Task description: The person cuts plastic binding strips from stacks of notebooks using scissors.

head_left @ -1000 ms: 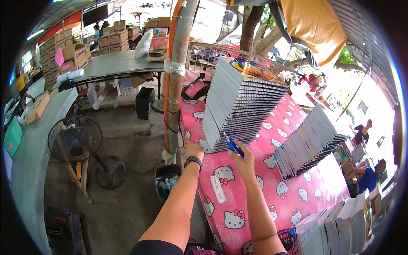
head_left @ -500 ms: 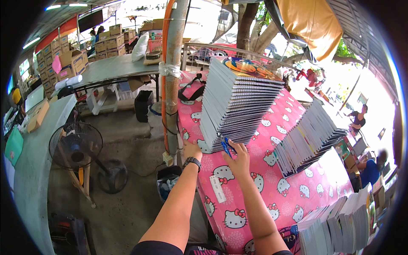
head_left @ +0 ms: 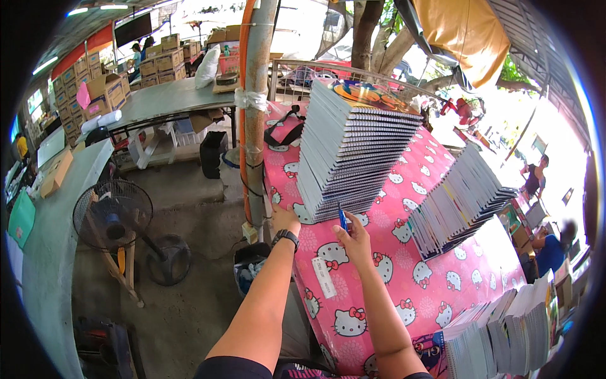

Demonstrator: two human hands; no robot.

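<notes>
A tall stack of spiral-bound notebooks (head_left: 353,151) stands on a table with a pink cat-patterned cover (head_left: 347,287), its wire spines toward the right. My right hand (head_left: 355,240) grips small blue-handled pliers (head_left: 343,218), tip up, in front of the lowest spines. Seen almost edge-on, the tool's jaws are hard to make out. My left hand (head_left: 285,221), with a dark watch on the wrist, rests at the stack's lower left corner. Its fingers look stretched along the table cover, partly hidden, with nothing visible in them.
More notebooks lean in a second stack (head_left: 457,202) at right; others (head_left: 505,335) fill the near right corner. A white label strip (head_left: 324,278) lies on the cover. A rusty pole (head_left: 255,126), a bin (head_left: 251,271) and a standing fan (head_left: 113,215) are at left. People work farther right.
My right hand has turned the pliers more upright and edge-on, its fingers drawn in closer around them. The left hand stays by the stack. A person at far right has shifted.
</notes>
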